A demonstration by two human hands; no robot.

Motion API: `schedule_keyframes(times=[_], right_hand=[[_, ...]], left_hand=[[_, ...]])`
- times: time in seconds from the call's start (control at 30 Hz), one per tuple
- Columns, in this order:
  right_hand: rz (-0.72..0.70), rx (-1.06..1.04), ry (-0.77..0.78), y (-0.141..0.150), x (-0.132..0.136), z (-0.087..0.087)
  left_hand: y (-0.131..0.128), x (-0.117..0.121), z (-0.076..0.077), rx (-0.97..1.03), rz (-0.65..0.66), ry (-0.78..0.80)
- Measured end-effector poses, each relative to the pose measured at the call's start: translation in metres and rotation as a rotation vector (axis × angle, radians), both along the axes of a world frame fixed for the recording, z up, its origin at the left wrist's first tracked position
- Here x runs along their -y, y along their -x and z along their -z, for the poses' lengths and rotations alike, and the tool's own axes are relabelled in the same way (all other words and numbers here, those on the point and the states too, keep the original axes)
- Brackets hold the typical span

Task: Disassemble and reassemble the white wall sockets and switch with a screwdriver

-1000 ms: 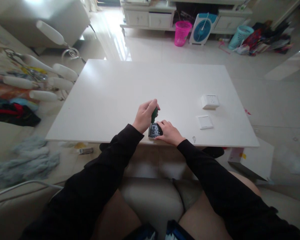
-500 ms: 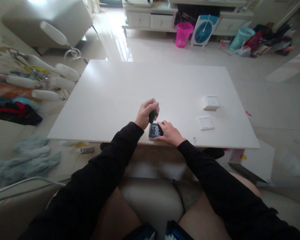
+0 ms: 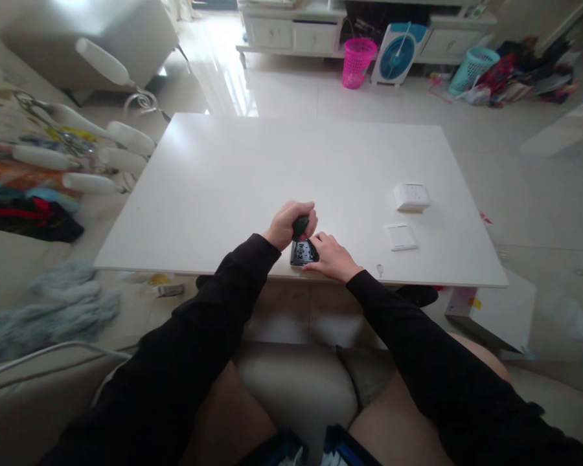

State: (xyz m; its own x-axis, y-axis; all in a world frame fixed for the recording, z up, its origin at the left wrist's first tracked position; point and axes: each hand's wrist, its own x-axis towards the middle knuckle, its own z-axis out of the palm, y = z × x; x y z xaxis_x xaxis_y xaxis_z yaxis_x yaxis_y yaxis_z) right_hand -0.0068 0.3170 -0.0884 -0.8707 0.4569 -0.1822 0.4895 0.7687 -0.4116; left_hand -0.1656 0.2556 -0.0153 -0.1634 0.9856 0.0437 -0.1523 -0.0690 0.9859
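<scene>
A dark square switch module (image 3: 301, 252) lies near the front edge of the white table (image 3: 223, 188). My left hand (image 3: 289, 224) is closed round the green handle of a screwdriver (image 3: 300, 226), which stands over the module. My right hand (image 3: 332, 256) rests on the table with its fingers pressed against the module's right side, steadying it. Both arms wear black sleeves.
A white wall socket (image 3: 411, 196) and a flat white cover plate (image 3: 401, 236) lie on the table to the right. A small screw (image 3: 379, 268) sits by the front edge. White rods and clutter (image 3: 78, 162) crowd the left; a pink basket (image 3: 355, 62) and a fan (image 3: 396, 59) stand beyond.
My left hand has dropped lower and curled tighter over the screwdriver handle. The right hand and the module have stayed in place.
</scene>
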Motion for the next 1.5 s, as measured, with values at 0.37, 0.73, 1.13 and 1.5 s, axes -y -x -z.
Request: schedule_keyframes(times=[0.37,0.73,1.13,1.5], right_hand=[[-0.001,0.013,0.002,0.0,0.0,-0.001],[0.007,-0.011,-0.001,0.001,0.001,0.001],[0.005,-0.015,-0.004,0.0,0.001,0.003],[-0.001,0.014,0.005,0.001,0.0,0.001]], left_hand=[[-0.018,0.003,-0.003,-0.041,-0.518,-0.041],[-0.007,0.004,-0.007,-0.062,0.045,-0.01],[0.014,-0.003,-0.004,0.042,0.36,0.0],[0.012,-0.013,-0.006,0.058,0.272,0.028]])
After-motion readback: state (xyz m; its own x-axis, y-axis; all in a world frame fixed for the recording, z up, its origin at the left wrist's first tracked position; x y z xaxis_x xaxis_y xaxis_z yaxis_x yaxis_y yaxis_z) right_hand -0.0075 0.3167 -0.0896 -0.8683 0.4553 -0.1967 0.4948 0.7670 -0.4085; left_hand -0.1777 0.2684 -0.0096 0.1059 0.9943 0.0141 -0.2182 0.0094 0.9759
